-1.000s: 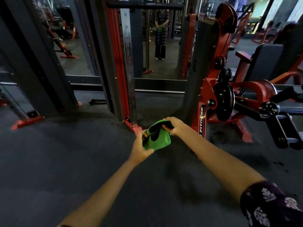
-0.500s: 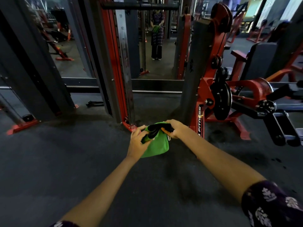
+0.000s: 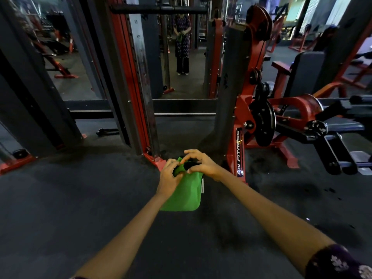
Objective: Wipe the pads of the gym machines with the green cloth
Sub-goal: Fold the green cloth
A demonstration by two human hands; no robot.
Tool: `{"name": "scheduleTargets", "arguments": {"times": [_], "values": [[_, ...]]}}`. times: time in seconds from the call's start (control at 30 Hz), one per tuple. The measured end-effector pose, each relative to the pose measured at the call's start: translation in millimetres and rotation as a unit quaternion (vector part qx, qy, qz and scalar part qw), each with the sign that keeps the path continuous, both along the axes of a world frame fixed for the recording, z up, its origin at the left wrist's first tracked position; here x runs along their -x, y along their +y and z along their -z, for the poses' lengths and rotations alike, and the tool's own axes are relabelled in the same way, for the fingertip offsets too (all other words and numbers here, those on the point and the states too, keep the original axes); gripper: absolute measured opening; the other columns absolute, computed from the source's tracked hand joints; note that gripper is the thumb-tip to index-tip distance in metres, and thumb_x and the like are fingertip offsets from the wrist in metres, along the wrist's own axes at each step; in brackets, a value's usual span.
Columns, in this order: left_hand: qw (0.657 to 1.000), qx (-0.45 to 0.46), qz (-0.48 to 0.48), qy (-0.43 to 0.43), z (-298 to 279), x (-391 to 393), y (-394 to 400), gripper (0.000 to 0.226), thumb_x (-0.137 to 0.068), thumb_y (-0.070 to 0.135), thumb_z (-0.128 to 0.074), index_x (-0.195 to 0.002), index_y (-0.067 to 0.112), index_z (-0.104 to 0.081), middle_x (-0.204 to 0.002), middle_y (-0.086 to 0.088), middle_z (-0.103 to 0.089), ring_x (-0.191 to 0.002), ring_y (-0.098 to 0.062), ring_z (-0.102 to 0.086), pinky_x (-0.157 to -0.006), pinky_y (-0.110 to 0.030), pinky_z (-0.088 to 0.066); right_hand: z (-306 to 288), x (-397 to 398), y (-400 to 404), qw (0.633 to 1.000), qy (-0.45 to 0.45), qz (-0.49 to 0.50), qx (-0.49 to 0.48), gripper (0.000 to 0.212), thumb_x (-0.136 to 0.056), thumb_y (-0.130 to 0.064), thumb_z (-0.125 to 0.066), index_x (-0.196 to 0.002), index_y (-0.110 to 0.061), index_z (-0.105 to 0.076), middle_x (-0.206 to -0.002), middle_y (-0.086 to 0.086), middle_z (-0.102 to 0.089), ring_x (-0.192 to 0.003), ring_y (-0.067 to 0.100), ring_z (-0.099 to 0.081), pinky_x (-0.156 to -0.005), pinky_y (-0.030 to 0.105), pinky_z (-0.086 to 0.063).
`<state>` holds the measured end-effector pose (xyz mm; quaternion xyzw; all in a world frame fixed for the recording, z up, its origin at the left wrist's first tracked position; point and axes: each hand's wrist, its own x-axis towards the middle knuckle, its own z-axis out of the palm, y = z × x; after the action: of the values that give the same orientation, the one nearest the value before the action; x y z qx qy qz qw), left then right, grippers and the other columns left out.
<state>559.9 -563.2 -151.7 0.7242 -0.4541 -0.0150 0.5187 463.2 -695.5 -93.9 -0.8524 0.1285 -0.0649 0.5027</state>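
Observation:
The green cloth [image 3: 184, 195] hangs in front of me above the dark floor, its lower part spread flat and its top edge bunched with a dark fold. My left hand [image 3: 169, 177] pinches the top left of the cloth. My right hand [image 3: 198, 163] pinches the top right, fingers curled over the bunched edge. A grey seat pad [image 3: 306, 71] of a red machine stands at the right, well away from both hands.
A red and grey cable tower [image 3: 138, 83] rises straight ahead. A red plate-loaded machine [image 3: 261, 117] with a black weight disc stands at the right, its black handles [image 3: 334, 152] jutting toward me. A mirror [image 3: 181, 47] behind reflects a standing person. Dark rubber floor [image 3: 80, 208] lies below.
The cloth has dropped open and hangs longer below the hands. Both hands have shifted their hold along its top edge. The view has crept toward the machines.

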Motion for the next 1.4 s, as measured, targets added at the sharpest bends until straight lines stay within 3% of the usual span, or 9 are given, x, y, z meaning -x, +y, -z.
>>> {"name": "scheduleTargets", "arguments": {"times": [0.13, 0.27, 0.47, 0.7, 0.9, 1.03, 1.13, 1.3, 1.4], "values": [[1.0, -0.011, -0.001, -0.003, -1.7, -6.0, 0.4, 0.022, -0.071, -0.008, -0.071, -0.09, 0.0, -0.064, -0.087, 0.014, -0.049, -0.081, -0.004, -0.052, -0.073, -0.007, -0.039, -0.5, -1.2, -1.2, 0.999, 0.026, 0.014, 0.036, 0.031, -0.073, -0.017, -0.08, -0.095, -0.031, -0.063, -0.144, 0.001, -0.034, -0.136, 0.017, -0.026, -0.114, 0.042, -0.02], [1.0, -0.003, 0.009, -0.02, -1.4, -8.5, 2.1, 0.015, -0.073, -0.004, -0.073, -0.086, 0.002, -0.066, -0.085, 0.013, -0.049, -0.081, 0.004, -0.052, -0.071, -0.007, -0.038, -10.8, -5.7, -4.7, 0.989, 0.044, -0.009, 0.138, 0.029, -0.076, -0.019, -0.078, -0.101, -0.012, -0.067, -0.147, 0.0, -0.037, -0.137, 0.013, -0.02, -0.11, 0.034, -0.012], [0.999, 0.015, 0.022, -0.042, 1.0, -8.8, 5.9, 0.012, -0.076, 0.008, -0.076, -0.084, 0.004, -0.068, -0.085, 0.014, -0.049, -0.08, 0.006, -0.051, -0.07, -0.008, -0.039, -10.6, -17.5, -7.5, 0.994, 0.044, -0.011, 0.099, 0.015, -0.073, -0.012, -0.079, -0.085, -0.01, -0.07, -0.104, -0.002, -0.061, -0.103, 0.015, -0.057, -0.101, 0.035, -0.04], [0.992, -0.109, 0.059, 0.007, 15.5, -27.4, 27.5, 0.054, -0.072, 0.047, -0.071, -0.098, 0.001, -0.069, -0.095, -0.003, -0.06, -0.085, -0.012, -0.058, -0.073, -0.012, -0.045, -16.6, -20.6, -7.1, 0.997, -0.022, 0.058, -0.045, 0.024, -0.075, 0.006, -0.071, -0.067, -0.014, -0.061, -0.081, 0.007, -0.061, -0.072, 0.012, -0.054, -0.069, 0.021, -0.047], [0.988, -0.152, -0.005, -0.01, 45.6, -48.2, 58.1, 0.043, -0.076, 0.042, -0.069, -0.062, 0.003, -0.058, -0.061, 0.007, -0.047, -0.056, -0.004, -0.047, -0.056, -0.026, -0.039, -27.4, -14.8, -27.4, 0.986, -0.05, 0.143, -0.073, 0.025, -0.081, 0.007, -0.063, -0.066, -0.013, -0.058, -0.063, 0.002, -0.055, -0.052, -0.001, -0.05, -0.058, 0.019, -0.042], [0.994, -0.095, 0.015, -0.042, 28.7, -44.1, 54.5, 0.016, -0.076, 0.016, -0.072, -0.068, 0.005, -0.064, -0.073, 0.004, -0.057, -0.071, 0.007, -0.048, -0.066, -0.004, -0.037, -20.7, -12.0, -26.4, 0.993, 0.003, 0.069, -0.097, 0.025, -0.084, 0.008, -0.054, -0.069, -0.012, -0.057, -0.085, 0.018, -0.068, -0.074, 0.014, -0.063, -0.069, 0.024, -0.049], [0.996, -0.073, 0.028, -0.045, 18.5, -50.3, 49.9, 0.038, -0.068, 0.034, -0.062, -0.076, -0.003, -0.066, -0.08, 0.004, -0.054, -0.08, 0.002, -0.048, -0.072, 0.002, -0.033, -9.1, -15.6, -18.7, 0.989, 0.017, 0.051, -0.14, 0.025, -0.082, 0.007, -0.05, -0.068, -0.012, -0.057, -0.087, 0.02, -0.067, -0.083, 0.026, -0.065, -0.075, 0.029, -0.046], [0.969, -0.028, -0.057, 0.24, 10.5, -48.8, 46.3, 0.027, -0.086, 0.022, -0.067, -0.065, 0.006, -0.065, -0.068, -0.001, -0.058, -0.062, -0.003, -0.052, -0.065, -0.024, -0.04, -4.5, -18.5, -5.4, 0.971, 0.02, 0.079, -0.223, 0.024, -0.084, 0.01, -0.05, -0.073, -0.01, -0.057, -0.064, 0.0, -0.06, -0.063, 0.011, -0.057, -0.059, 0.018, -0.049], [0.855, 0.02, -0.228, 0.465, 7.8, -51.7, 37.0, 0.022, -0.084, 0.016, -0.069, -0.066, 0.007, -0.06, -0.07, -0.009, -0.061, -0.059, -0.016, -0.056, -0.055, -0.029, -0.046, -6.9, -17.7, 2.1, 0.951, 0.025, 0.049, -0.303, 0.019, -0.087, 0.008, -0.051, -0.078, -0.009, -0.056, -0.067, 0.0, -0.064, -0.062, 0.009, -0.062, -0.06, 0.019, -0.052]]}}
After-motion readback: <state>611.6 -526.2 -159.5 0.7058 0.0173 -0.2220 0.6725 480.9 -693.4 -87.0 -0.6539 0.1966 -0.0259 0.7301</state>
